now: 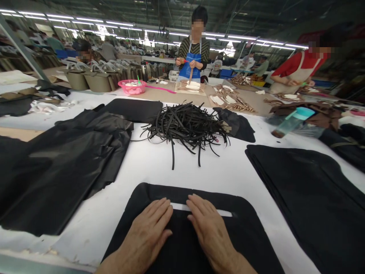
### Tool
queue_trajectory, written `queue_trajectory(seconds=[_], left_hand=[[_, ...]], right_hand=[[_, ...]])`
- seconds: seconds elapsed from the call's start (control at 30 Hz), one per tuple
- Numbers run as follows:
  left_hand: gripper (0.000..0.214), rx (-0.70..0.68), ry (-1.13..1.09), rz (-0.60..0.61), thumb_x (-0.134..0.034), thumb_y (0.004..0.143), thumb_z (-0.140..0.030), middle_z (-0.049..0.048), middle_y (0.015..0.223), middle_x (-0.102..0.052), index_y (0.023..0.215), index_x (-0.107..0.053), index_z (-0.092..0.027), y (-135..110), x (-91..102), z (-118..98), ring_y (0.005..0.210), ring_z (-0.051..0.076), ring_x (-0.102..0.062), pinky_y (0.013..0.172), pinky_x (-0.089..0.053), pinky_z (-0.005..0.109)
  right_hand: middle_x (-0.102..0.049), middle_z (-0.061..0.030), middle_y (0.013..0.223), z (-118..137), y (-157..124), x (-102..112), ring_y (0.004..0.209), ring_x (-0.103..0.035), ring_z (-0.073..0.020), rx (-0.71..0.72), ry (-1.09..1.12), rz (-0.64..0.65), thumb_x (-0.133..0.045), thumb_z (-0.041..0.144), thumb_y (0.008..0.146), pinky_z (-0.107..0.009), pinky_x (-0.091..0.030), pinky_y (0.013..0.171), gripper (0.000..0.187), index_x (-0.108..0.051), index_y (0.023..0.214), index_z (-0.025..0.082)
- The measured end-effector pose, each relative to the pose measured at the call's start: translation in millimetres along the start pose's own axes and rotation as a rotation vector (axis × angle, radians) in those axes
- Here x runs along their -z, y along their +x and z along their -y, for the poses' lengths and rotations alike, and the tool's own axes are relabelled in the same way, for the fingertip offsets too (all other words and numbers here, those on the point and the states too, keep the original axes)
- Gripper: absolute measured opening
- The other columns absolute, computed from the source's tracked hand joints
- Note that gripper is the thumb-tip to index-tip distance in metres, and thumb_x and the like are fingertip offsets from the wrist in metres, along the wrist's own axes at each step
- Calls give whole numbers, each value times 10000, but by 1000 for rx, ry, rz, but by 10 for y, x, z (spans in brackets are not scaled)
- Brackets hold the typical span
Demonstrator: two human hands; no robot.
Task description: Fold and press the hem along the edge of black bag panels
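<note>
A black panel with rounded corners (182, 247) lies in front of me on the white table. Across its upper part runs a narrow white band (225, 213); I cannot tell whether it is a strip on top or a slot showing the table. My left hand (146, 230) rests flat on the panel, fingertips at the band's left part. Over the band's middle lies my right hand (209, 228), also flat, its fingers stretched out and close together. Neither hand grips anything. A gap separates the two hands.
Beyond the panel is a heap of thin black strips (185, 123). Black sheets (62, 163) spread at left, and stacked black panels (310, 190) lie at right. A bottle with a turquoise lid (293, 121) stands farther right. Co-workers, one in a blue apron (188, 70), work across the table.
</note>
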State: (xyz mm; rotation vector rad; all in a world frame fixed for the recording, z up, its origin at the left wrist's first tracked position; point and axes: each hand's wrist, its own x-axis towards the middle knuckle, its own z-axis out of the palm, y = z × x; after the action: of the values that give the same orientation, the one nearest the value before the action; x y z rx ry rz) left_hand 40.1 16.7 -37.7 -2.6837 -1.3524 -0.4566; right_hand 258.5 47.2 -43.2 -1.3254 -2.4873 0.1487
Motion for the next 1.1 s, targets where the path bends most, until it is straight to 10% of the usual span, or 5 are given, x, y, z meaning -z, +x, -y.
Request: queue_trajectory(seconds=[0.17,0.43,0.9,1.1], left_hand=[[890,-82,-182,276,-459,756,-671,135,1441,-310,1407,-174,-135,102,-172,52,1311,260,-314,1046,-348,427],[850,-222,28,82,-417,764,-688,81,1401,-392,1408,-190,-182,12,-345,184,1249,239,-412,1009,-341,358],[834,-333,270,-77,-425,744,-701,105,1352,-460,1354,-344,-139,-117,-373,440,1253,236,-405,1059,-217,338],[881,-268,258,-147,-425,700,-744,116,1354,-459,1380,-303,-197,-211,-554,553,1237,265,-428,1072,-197,374]], right_hand=[[-256,-42,1468,36,-155,-227,1332,-235,-228,130,77,221,-491,401,886,-453,-196,1099,646,-209,1424,182],[-190,-69,1486,-146,-232,35,1363,-121,-221,58,203,359,-470,606,819,-461,-49,1125,807,-164,1433,181],[-223,-99,1471,-592,-725,294,1342,-203,-261,-194,18,301,-586,508,805,-525,-90,1103,773,-229,1419,202],[-475,-78,1336,-755,-471,477,1235,-393,-205,-406,-76,38,-459,189,893,-437,-174,1093,372,-490,1263,187]])
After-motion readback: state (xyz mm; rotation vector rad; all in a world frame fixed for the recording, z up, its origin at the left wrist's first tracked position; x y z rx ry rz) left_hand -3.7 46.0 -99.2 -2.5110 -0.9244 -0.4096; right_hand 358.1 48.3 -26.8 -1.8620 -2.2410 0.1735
